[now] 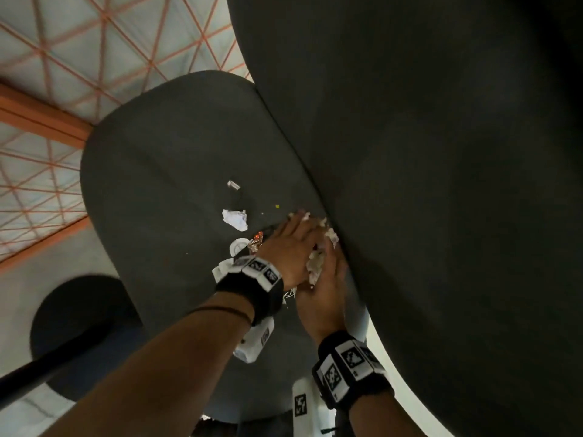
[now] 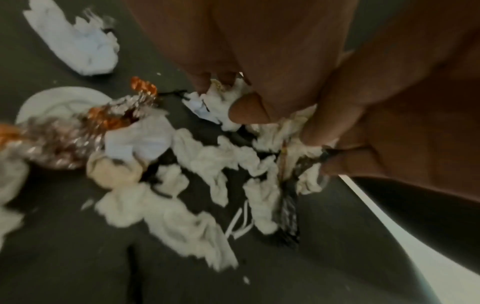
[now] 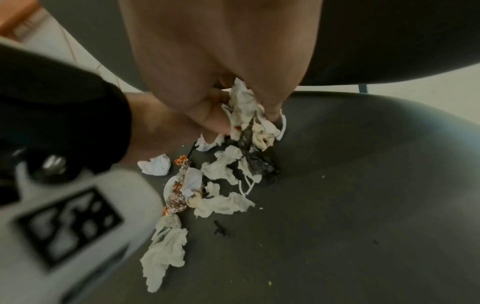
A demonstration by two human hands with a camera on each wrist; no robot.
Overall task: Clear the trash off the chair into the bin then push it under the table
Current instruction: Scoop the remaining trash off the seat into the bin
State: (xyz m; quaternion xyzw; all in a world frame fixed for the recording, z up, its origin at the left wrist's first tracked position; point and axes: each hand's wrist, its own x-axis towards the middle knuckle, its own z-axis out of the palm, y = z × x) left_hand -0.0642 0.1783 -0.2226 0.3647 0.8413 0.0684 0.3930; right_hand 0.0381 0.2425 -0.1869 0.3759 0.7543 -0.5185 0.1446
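The dark grey chair seat [image 1: 164, 184] meets its backrest [image 1: 426, 152] on the right. Both hands work at that junction. My left hand [image 1: 299, 234] and right hand [image 1: 328, 263] clutch a wad of white tissues [image 1: 317, 263] between them. In the left wrist view thumb and fingers [image 2: 249, 111] pinch the tissue. In the right wrist view my right hand [image 3: 246, 115] grips tissues mixed with a black wrapper [image 3: 257, 162]. Loose tissues [image 3: 166, 246], a foil wrapper [image 2: 64, 139], a white disc [image 2: 59, 100] and crumpled paper [image 1: 235, 219] lie on the seat.
A small white scrap [image 1: 233, 184] and crumbs lie farther out on the seat. Carpet with an orange triangle pattern [image 1: 63, 58] surrounds the chair. Low at the left is a dark round shape [image 1: 79, 310] with a black bar across it.
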